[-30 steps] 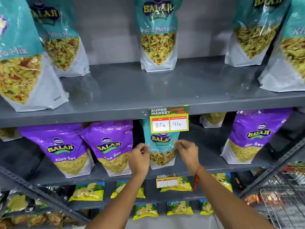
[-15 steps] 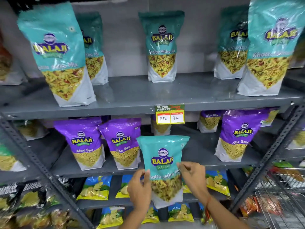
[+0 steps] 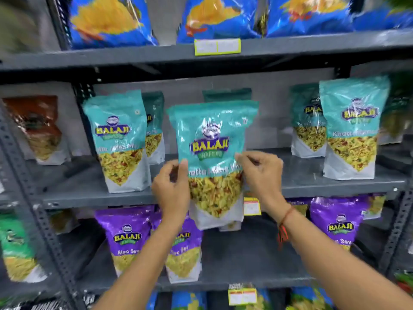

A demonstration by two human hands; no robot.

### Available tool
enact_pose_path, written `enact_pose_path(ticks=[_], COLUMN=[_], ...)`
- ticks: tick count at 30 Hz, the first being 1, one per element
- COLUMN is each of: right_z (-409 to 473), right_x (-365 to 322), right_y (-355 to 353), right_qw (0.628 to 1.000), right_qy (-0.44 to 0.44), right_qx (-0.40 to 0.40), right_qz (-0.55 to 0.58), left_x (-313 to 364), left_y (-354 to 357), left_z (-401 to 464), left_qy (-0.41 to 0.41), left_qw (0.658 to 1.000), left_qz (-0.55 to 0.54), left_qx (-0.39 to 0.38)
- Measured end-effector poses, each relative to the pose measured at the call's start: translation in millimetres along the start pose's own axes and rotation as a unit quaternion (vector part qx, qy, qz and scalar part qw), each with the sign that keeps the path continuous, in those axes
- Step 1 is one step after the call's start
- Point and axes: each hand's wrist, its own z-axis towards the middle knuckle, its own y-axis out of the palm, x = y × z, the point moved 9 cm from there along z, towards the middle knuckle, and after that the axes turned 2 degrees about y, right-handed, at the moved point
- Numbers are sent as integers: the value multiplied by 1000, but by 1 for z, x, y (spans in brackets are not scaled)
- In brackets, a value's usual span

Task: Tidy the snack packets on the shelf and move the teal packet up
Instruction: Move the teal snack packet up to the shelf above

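I hold a teal Balaji packet (image 3: 212,139) upright in front of the middle grey shelf (image 3: 89,193). My left hand (image 3: 173,190) grips its left edge and my right hand (image 3: 261,175) grips its right edge, both at the packet's waist. The packet's bottom hangs just below the shelf's front lip. Behind its top, another teal packet (image 3: 225,95) stands at the back of the same shelf, mostly hidden. More teal packets stand on that shelf at the left (image 3: 118,142) and at the right (image 3: 353,128).
Purple Aloo Sev packets (image 3: 126,240) (image 3: 337,222) stand on the shelf below. Blue packets (image 3: 107,19) fill the shelf above. A brown packet (image 3: 38,128) stands far left. Perforated uprights (image 3: 29,198) (image 3: 400,224) frame the bay. A yellow price tag (image 3: 252,205) hangs on the middle shelf's lip.
Both hands pulled the teal packet off the purple-packet shelf and lifted it up to the level of the shelf above. My view tilted upward with it.
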Motion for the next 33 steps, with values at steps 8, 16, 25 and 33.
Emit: enact_pose_path(ticks=[8,16,25,33], right_z=[89,98,55,41], right_x=[27,73,132,139], right_y=[32,58,88,85], right_qw=[999,999,936,919], right_qy=[7,2,156,124], right_qx=[37,12,-307,-353], right_qz=[-14,-29,-72,-126], left_x=[-3,-45,-138,-135], left_y=[53,66,62,71], left_z=[85,99,65,55], left_qy=[57,38,-161,-112], left_qw=[989,985,912,896], left_qz=[133,164,184,258], left_qx=[-24,-37,-328,-344])
